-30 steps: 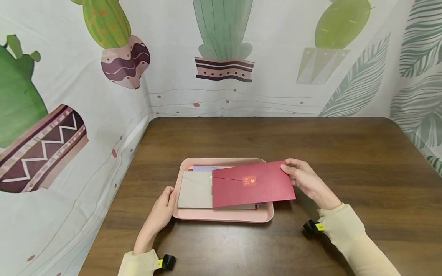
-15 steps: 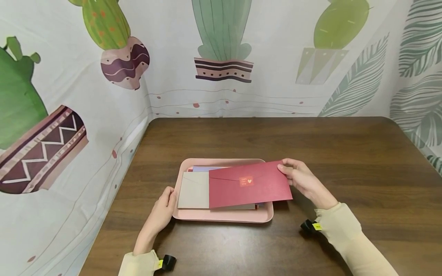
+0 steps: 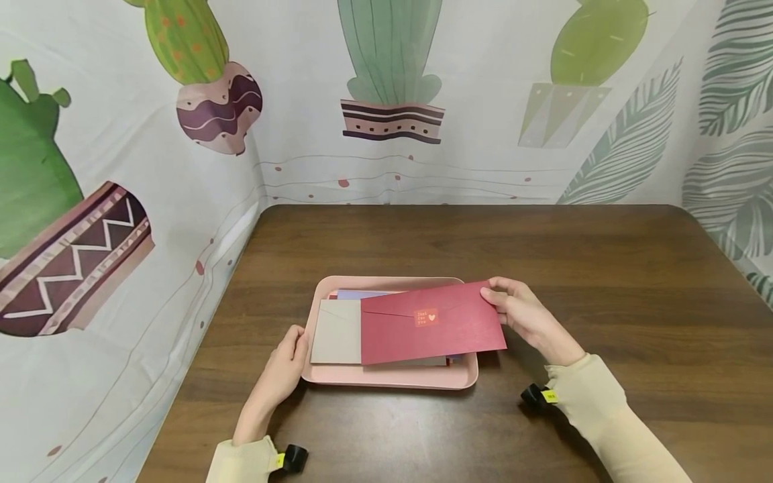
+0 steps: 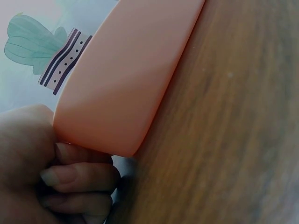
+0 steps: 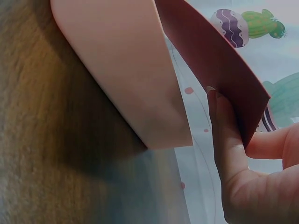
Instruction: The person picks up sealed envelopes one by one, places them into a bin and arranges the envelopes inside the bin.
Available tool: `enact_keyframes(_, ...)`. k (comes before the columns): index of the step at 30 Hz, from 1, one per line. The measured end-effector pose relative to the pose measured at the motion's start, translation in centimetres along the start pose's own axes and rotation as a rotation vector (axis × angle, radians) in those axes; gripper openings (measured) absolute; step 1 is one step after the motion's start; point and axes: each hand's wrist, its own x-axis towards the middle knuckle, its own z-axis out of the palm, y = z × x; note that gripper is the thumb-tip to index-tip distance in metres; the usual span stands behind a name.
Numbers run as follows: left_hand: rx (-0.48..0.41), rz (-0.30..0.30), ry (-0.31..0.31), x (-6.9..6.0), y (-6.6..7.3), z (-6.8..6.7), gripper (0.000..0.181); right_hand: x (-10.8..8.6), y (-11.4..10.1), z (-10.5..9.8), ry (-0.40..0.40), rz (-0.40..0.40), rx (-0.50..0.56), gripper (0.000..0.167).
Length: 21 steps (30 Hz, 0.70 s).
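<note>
My right hand (image 3: 531, 316) pinches the right end of a dark red envelope (image 3: 398, 339), which has a small "just for you" heart sticker. That envelope lies tilted over a pink tray (image 3: 386, 378), its right end sticking out past the tray's rim. In the right wrist view the thumb and fingers take the envelope (image 5: 219, 60) from both faces, above the tray wall (image 5: 117, 70). My left hand (image 3: 282, 365) grips the tray's left end; its fingers curl at the tray's corner in the left wrist view. Inside the tray, a grey-beige envelope (image 3: 336, 332) is partly covered by the red one.
A lavender envelope or paper (image 3: 362, 294) and a red edge show under the grey-beige envelope. The tray stands on a brown wooden table (image 3: 543, 248). A white cloth (image 3: 483, 168) with printed cacti hangs behind and to the left.
My right hand has moved slightly left with the red envelope, which now covers more of the grey-beige one. The left hand and the tray have stayed in place.
</note>
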Motion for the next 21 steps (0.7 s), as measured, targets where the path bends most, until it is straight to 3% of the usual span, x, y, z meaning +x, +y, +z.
enact_keyframes(21, 0.012, 0.017, 0.016, 0.15, -0.17, 0.11, 0.018, 0.6, 0.15, 0.86, -0.017, 0.005, 0.047, 0.009)
